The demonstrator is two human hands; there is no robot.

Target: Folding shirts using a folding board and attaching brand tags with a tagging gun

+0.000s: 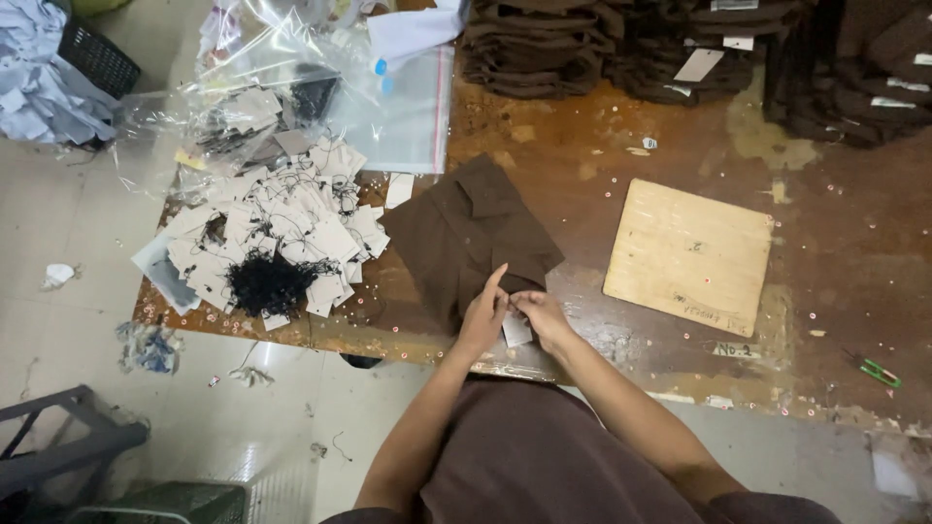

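Meeting at the lower middle of the frame, the left hand [483,315] and the right hand [542,315] come together over the near edge of a folded dark brown collared shirt [466,233] that lies at the centre of the frame on the worn, stained brown bench [854,252]. Between the two hands sits a small white paper tag [516,332], resting at the shirt's lower edge; the right fingers pinch it at its top, while the left fingers lie loosely curled against the cloth and the tag's side, index extended upward.

To the left of the shirt spreads a heap of white card tags with black strings [282,238], a black tangle of string among them. Above that heap, at the upper left, lie crumpled clear plastic bags [291,87]. Stacks of folded dark brown garments [631,49] line the top edge. Right of the shirt, well apart from it, rests a pale square wooden board [689,254], and small green-handled snips [879,370] lie at the far right.
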